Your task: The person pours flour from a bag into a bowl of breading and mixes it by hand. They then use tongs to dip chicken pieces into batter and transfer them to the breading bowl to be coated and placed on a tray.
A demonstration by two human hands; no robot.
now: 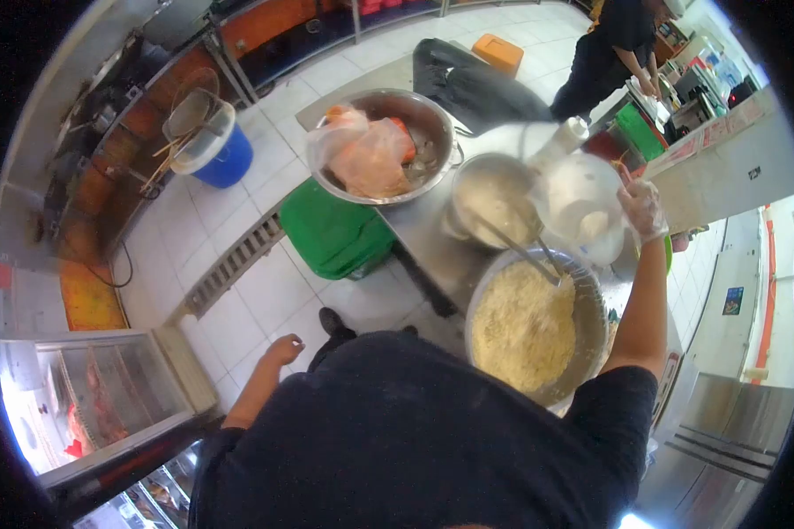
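My right hand [641, 210], in a clear plastic glove, grips the right edge of a white, translucent plastic container [560, 189]. The container is tilted over the worktop, with pale stuff showing inside. Just left of it stands a metal pot [468, 181] of pale, creamy mixture, with the long metal handles of a tool [503, 236] across its rim. Nearest my body is a large metal bowl [591, 344] filled with yellowish, crumbly flour or breading [525, 326]. My left hand [284, 349] hangs over the floor, fingers loosely curled, seemingly holding nothing.
A steel bowl [450, 163] with plastic-bagged food sits at the table's far left. Below it is a green lidded bin [335, 234]. A blue bucket [225, 159] stands on the floor. A black bag [468, 88] lies beyond the table. Another person [604, 53] works at back right.
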